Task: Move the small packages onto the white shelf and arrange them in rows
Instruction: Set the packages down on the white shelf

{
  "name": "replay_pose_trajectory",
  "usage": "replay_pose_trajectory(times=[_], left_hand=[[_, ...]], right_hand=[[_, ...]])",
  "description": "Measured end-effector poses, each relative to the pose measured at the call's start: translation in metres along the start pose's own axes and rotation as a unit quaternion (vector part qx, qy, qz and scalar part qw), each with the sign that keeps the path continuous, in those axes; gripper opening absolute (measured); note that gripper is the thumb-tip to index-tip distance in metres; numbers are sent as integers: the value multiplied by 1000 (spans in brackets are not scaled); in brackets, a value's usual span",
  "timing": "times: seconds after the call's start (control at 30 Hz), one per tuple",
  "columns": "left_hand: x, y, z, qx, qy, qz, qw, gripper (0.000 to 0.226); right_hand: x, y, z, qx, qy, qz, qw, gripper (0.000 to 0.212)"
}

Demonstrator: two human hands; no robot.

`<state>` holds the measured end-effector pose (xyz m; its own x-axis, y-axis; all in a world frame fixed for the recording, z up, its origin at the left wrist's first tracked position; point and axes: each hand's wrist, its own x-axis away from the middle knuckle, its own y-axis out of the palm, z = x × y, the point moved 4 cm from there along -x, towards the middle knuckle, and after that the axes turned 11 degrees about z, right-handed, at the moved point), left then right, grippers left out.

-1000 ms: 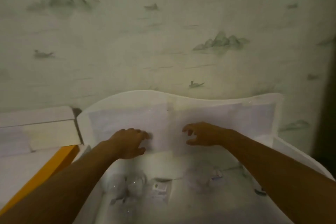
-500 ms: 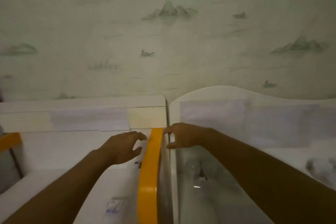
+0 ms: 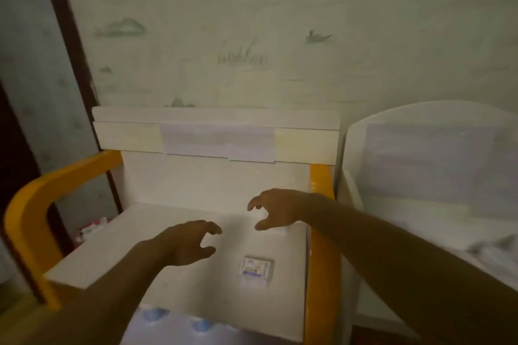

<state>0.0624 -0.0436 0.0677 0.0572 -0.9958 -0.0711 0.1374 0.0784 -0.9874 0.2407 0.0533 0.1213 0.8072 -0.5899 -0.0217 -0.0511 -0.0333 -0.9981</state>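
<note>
The view has swung left since half a second ago — the white shelf (image 3: 179, 235) with orange side rails (image 3: 322, 232) now fills the middle, where before only its right rail showed. The left hand (image 3: 185, 244) hovers over bare shelf, fingers loosely curled, holding nothing. One small package (image 3: 256, 267) lies flat right of it, apart. The right hand (image 3: 276, 209) — also released — hovers near the right rail. The white bin (image 3: 420, 126) stands at far right; its contents are blurred.

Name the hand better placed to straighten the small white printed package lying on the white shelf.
Probably the left hand: it hovers empty, fingers loosely curled, just beside the small white printed package on the white shelf. The right hand, also empty, hovers farther back toward the shelf's rear.
</note>
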Motion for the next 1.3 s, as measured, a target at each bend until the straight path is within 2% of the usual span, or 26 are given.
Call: replay_pose_trajectory(times=[0.2,0.4,0.53,0.77,0.9,1.1,1.3], left_hand=[[-33,22,1,8,29,-32,999,47],[-89,44,29,25,88,-82,992,50],[-111,68,50,32,141,-163,976,61],[-125,99,49,-17,244,-232,941,83],[-136,116,43,-14,298,-238,924,91],[-144,121,45,26,378,-255,890,73],[-147,126,32,51,434,-220,872,67]], right_hand=[[-50,17,11,-24,-3,-1,1000,58],[-96,33,60,-53,37,-38,997,56],[-121,45,83,13,43,-110,993,61],[-144,41,98,44,49,-113,991,58],[-155,43,102,51,71,-120,989,58],[-152,56,96,45,128,-119,984,54],[-123,91,91,84,196,-144,966,63]])
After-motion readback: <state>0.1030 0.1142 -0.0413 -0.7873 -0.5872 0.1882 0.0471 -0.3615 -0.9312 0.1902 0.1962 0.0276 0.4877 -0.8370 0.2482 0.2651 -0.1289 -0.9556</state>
